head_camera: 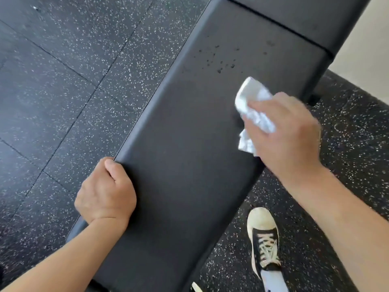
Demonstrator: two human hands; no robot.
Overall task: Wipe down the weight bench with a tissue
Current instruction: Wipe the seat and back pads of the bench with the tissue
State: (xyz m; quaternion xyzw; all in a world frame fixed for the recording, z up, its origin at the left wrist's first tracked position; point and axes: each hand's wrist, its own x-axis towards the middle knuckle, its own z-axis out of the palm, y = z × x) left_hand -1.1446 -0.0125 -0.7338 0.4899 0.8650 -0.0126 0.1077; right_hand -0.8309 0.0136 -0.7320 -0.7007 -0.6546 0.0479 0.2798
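Right hand (288, 131) holds a crumpled white tissue (252, 110), fingers curled over the wad, tissue bunched out past the fingertips and lying on or just above the padded top; blur makes actual contact hard to confirm. Left hand (105, 192) grips the near left edge of the weight bench (185, 157), fingers wrapped under the rim and thumb on top, likely to steady it. Tissue sits toward the right edge of the long pad, about midway along what shows. Beyond it, a scatter of dark droplets (221, 64) lies on the pad, a short way from the tissue, not yet wiped. Risks, as a judgement: the tissue is small and loosely wadded, so a hard stroke on grippy vinyl could shred it or roll it up, leaving lint; once wet it may smear the drops rather than lift them. The working spot is close to the right edge, so a stroke could run off the side and miss the far left strip. The seam (273, 24) between the two pads could catch the paper or hide moisture. Bench orientation: long axis runs diagonally from lower left to upper right in the head view, the second pad at the upper right end, the near end toward the person. A black and cream shoe (265, 239) stands on the speckled rubber floor (63, 70) just right of the bench.
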